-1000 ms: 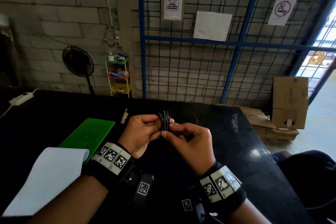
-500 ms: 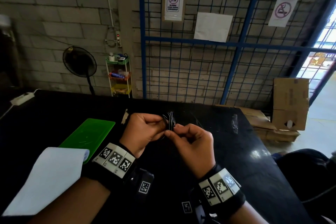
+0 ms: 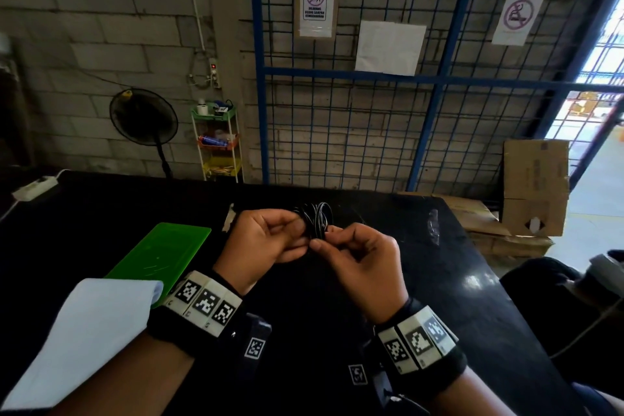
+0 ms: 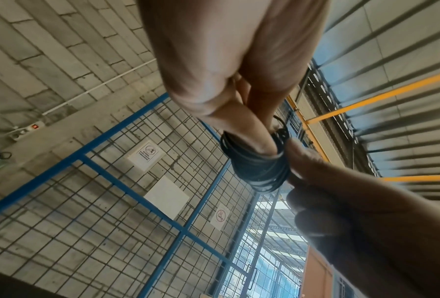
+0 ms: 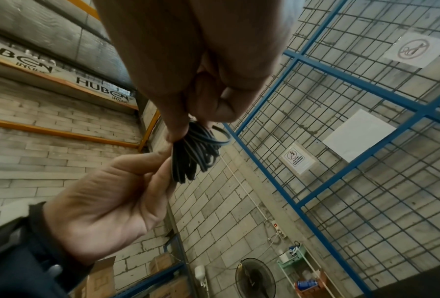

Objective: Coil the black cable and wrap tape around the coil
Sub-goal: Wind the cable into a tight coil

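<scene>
A small coil of thin black cable [image 3: 315, 219] is held upright above the black table [image 3: 101, 213], between both hands. My left hand [image 3: 266, 243] pinches the coil's left side between thumb and fingers. My right hand [image 3: 358, 257] pinches its right side with thumb and forefinger. In the left wrist view the cable coil [image 4: 259, 167] wraps as several loops round my left hand's fingertip, with my right hand [image 4: 353, 211] touching it from the right. In the right wrist view the cable coil [image 5: 195, 155] hangs bunched between my right hand [image 5: 208, 90] and my left hand [image 5: 116, 205]. No tape on the coil is visible.
A green board [image 3: 162, 250] and a white sheet [image 3: 81, 338] lie on the table at the left. A small pale scrap [image 3: 229, 218] lies behind my left hand. A clear shiny object [image 3: 433, 224] sits near the right edge. A white power strip [image 3: 33, 187] rests far left.
Both hands have shifted slightly forward and up with the coil. The loops now fan out a little wider at the top. The grip on both sides stays the same.
</scene>
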